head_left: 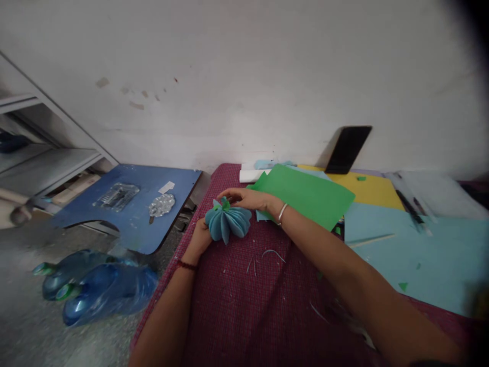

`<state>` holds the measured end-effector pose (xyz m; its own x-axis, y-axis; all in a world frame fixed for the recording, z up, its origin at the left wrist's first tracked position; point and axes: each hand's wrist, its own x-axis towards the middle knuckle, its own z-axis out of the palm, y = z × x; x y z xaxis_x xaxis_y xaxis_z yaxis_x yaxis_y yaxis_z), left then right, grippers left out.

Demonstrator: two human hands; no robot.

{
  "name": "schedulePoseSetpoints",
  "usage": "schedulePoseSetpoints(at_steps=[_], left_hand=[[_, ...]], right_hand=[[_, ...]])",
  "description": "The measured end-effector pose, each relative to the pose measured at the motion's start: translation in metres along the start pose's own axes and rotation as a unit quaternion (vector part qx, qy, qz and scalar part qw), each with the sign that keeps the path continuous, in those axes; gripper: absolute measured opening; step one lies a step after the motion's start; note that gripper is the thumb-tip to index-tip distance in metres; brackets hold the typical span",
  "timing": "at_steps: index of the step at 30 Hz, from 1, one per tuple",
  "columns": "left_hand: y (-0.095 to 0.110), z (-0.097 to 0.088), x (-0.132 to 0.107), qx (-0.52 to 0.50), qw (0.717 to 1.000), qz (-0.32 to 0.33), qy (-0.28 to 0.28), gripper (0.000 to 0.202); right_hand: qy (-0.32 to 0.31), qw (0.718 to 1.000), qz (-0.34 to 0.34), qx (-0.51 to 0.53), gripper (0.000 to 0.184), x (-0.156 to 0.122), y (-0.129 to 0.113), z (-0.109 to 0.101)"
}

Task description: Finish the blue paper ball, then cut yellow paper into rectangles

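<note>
A blue paper pumpkin (228,223) made of folded fan-like segments is between my two hands, above the cloth-covered table. On its top is a small curled green paper stem (225,203). My left hand (201,236) grips the pumpkin from its left side; its fingertips are hidden behind the paper. From the right, my right hand (248,198) reaches over the top, with curved fingers at the stem and the upper edge of the segments. A green paper sheet (309,196) lies just beyond my right wrist.
Light blue sheets (431,255) and yellow paper (370,191) cover the table's right side. A dark phone or tablet (349,149) leans on the wall. Paper scraps dot the maroon cloth (237,306). At left are a low blue table (133,224) and large water bottles (110,293) on the floor.
</note>
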<state>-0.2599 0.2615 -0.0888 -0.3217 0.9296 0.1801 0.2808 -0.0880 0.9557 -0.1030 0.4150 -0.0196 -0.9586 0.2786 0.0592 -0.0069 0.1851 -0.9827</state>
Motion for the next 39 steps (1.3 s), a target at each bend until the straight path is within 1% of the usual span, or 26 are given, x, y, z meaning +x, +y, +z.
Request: schedulePoseSetpoints(at_steps=[1,3,5,8,9,13,16,18,20,22,24,25,26,29,31,33,35,37,38,39], left_hand=[[0.000,0.000,0.000,0.001,1.000,0.002,0.000,0.021],[0.000,0.000,0.000,0.003,1.000,0.004,0.000,0.021],[0.000,0.000,0.000,0.005,1.000,0.006,0.000,0.021],[-0.002,-0.001,-0.001,0.006,1.000,0.008,0.003,0.018],[-0.003,-0.001,-0.001,0.007,1.000,0.010,0.006,0.018],[-0.002,-0.003,0.001,0.015,0.999,0.022,0.030,0.018],[0.000,-0.004,0.002,0.026,0.998,0.025,0.048,0.016],[0.001,-0.004,0.003,0.032,0.998,0.020,0.052,0.016],[0.002,-0.004,0.003,0.034,0.998,0.015,0.053,0.017],[0.004,-0.004,0.001,0.029,0.998,0.012,0.049,0.016],[0.006,-0.005,0.000,0.019,0.999,0.011,0.042,0.016],[0.008,-0.007,-0.001,0.014,0.999,0.011,0.039,0.018],[0.010,-0.009,-0.002,0.009,0.999,0.010,0.039,0.021],[0.013,-0.018,-0.003,-0.003,0.999,0.009,0.052,0.032],[0.015,-0.025,-0.002,-0.011,0.997,0.009,0.074,0.038],[0.017,-0.032,-0.002,-0.015,0.994,0.013,0.108,0.041],[0.022,-0.040,-0.002,-0.012,0.988,0.021,0.150,0.037],[0.031,-0.048,-0.005,-0.003,0.983,0.028,0.179,0.026],[0.036,-0.052,-0.008,0.003,0.983,0.030,0.178,0.021],[0.042,-0.055,-0.010,0.009,0.986,0.030,0.164,0.019]], right_hand=[[-0.003,1.000,0.001,-0.004,0.027,0.003,0.001,-0.001],[0.025,1.000,0.003,-0.018,0.016,0.006,0.004,-0.002],[0.046,0.999,0.006,-0.020,0.015,0.006,0.007,-0.002],[0.050,0.998,0.011,-0.027,0.020,0.003,0.011,-0.001],[0.054,0.998,0.013,-0.035,0.019,0.001,0.012,-0.001],[0.085,0.995,0.018,-0.057,0.004,0.001,0.016,0.001],[0.116,0.991,0.017,-0.058,0.003,0.006,0.020,0.002],[0.151,0.987,0.015,-0.055,0.008,0.007,0.022,0.002],[0.204,0.978,0.008,-0.053,0.016,0.002,0.019,0.002],[0.289,0.955,-0.010,-0.064,0.019,-0.011,0.013,0.005],[0.369,0.925,-0.033,-0.090,0.015,-0.031,0.003,0.012],[0.394,0.912,-0.045,-0.107,0.013,-0.041,-0.002,0.017],[0.404,0.905,-0.055,-0.124,0.011,-0.052,-0.006,0.023],[0.376,0.908,-0.071,-0.172,0.008,-0.077,-0.012,0.045],[0.343,0.915,-0.072,-0.200,0.009,-0.085,-0.010,0.058],[0.314,0.919,-0.067,-0.229,0.012,-0.088,-0.006,0.068],[0.298,0.915,-0.058,-0.267,0.013,-0.087,-0.001,0.074],[0.292,0.905,-0.039,-0.308,0.013,-0.084,0.001,0.077],[0.292,0.899,-0.026,-0.325,0.013,-0.083,0.002,0.079],[0.291,0.894,-0.010,-0.341,0.014,-0.082,0.002,0.080]])
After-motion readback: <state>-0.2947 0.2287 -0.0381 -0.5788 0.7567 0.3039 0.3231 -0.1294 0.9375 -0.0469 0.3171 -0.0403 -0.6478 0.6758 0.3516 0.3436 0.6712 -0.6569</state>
